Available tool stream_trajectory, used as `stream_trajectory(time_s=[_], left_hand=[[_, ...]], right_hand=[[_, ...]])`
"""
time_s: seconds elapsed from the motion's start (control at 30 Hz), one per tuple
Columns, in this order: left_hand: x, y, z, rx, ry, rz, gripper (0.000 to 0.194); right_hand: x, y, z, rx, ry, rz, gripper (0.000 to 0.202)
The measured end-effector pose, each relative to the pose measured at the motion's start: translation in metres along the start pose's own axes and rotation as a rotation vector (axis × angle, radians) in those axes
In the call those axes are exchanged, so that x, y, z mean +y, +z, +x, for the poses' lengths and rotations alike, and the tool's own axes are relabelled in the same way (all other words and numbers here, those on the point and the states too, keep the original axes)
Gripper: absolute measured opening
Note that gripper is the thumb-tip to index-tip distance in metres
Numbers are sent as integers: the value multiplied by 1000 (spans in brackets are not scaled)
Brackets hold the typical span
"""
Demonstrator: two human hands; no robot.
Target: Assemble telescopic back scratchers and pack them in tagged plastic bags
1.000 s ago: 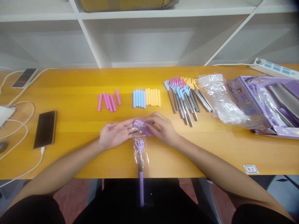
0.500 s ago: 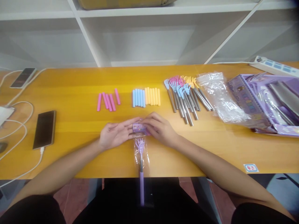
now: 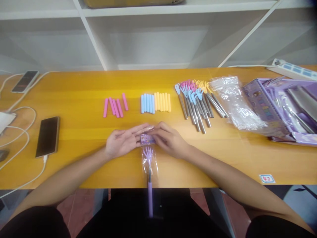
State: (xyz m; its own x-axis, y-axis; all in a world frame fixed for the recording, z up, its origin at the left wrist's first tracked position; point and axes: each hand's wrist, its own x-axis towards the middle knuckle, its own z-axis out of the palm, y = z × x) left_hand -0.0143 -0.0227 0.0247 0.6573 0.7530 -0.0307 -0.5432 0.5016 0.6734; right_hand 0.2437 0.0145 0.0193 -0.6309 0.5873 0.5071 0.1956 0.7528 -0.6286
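White shelving (image 3: 158,12) backs a yellow-brown wooden table (image 3: 223,142). Over it, the right hand (image 3: 170,140) pinches the right end of a printed header card (image 3: 147,139); the left hand (image 3: 122,142) is flat, palm up, fingers outstretched, tips at the card's left end. At six o'clock from the card, a purple back scratcher (image 3: 150,198) lies in a clear plastic bag (image 3: 155,165), claw towards the hands, handle past the table's edge. Blue handle sleeves (image 3: 148,103) line up at twelve, beside yellow handle sleeves (image 3: 162,101); pink handle sleeves (image 3: 115,106) lie between ten and eleven. Metal-shafted back scratchers (image 3: 197,109) pile between one and two, clear bags (image 3: 239,105) at two, a purple box (image 3: 264,105) between two and three, a smartphone (image 3: 48,136) at nine.
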Motion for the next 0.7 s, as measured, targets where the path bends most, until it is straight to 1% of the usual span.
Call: stream_trajectory(time_s=[0.17, 0.27, 0.37, 0.43, 0.57, 0.7], left_hand=[[0, 1, 0, 10, -8, 11, 79], [-1, 2, 0, -3, -3, 21, 79], [-1, 1, 1, -33, -6, 35, 78], [-1, 1, 2, -58, -14, 61, 79], [-2, 0, 2, -59, -38, 107, 77], [-4, -1, 3, -28, -53, 110, 71]], right_hand=[[0, -2, -1, -12, -4, 24, 27], [1, 0, -2, 32, 92, 34, 22], [3, 4, -1, 128, 218, 68, 34], [4, 6, 0, 156, 269, 116, 40], [4, 7, 3, 155, 329, 203, 40], [6, 7, 5, 174, 332, 285, 46]])
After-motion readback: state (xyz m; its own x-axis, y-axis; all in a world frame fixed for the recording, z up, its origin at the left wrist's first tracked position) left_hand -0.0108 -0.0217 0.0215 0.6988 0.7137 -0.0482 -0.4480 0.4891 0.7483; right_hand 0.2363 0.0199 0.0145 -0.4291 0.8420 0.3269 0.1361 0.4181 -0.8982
